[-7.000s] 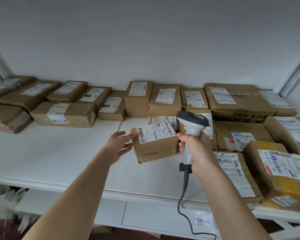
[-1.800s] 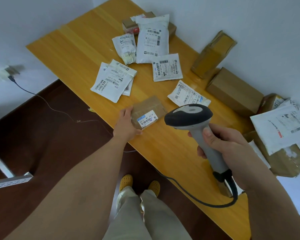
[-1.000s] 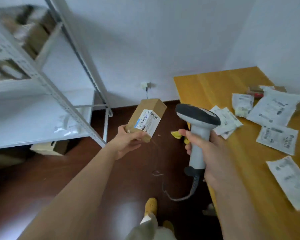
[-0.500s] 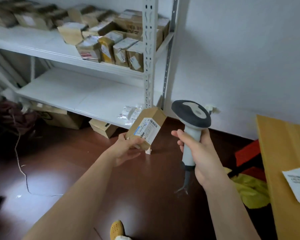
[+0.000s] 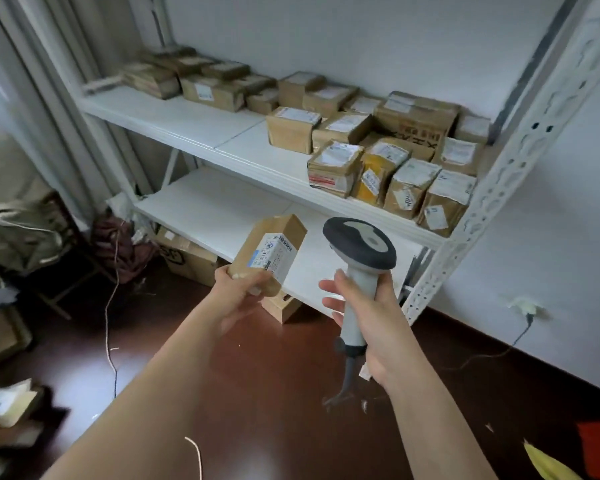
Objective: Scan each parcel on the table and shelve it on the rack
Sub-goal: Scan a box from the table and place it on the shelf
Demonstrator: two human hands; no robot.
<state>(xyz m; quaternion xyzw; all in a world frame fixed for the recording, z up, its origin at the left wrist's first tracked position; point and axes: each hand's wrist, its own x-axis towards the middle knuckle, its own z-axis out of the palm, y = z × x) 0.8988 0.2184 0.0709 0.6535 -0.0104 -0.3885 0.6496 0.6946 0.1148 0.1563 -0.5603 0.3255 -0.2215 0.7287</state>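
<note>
My left hand (image 5: pixel 243 289) grips a small brown cardboard parcel (image 5: pixel 269 251) by its lower end, white barcode label facing me. My right hand (image 5: pixel 368 317) holds a grey handheld scanner (image 5: pixel 359 251) by its handle, dark head up, just right of the parcel; its cable hangs below. Both are in front of the white metal rack (image 5: pixel 201 136). Its upper shelf carries several brown parcels (image 5: pixel 378 147), packed toward the right. The lower shelf (image 5: pixel 219 209) lies right behind the held parcel.
A perforated white rack post (image 5: pixel 492 168) stands at the right. Cardboard boxes (image 5: pixel 187 254) sit on the dark floor under the rack. A cord (image 5: pixel 110 323) trails over the floor, and clutter and boxes lie at the left. A wall socket (image 5: pixel 525 306) is at the right.
The view has turned from the table to face the rack squarely. The parcel picked up from the table stays in my left hand, the scanner in my right, both now closer to the shelves.
</note>
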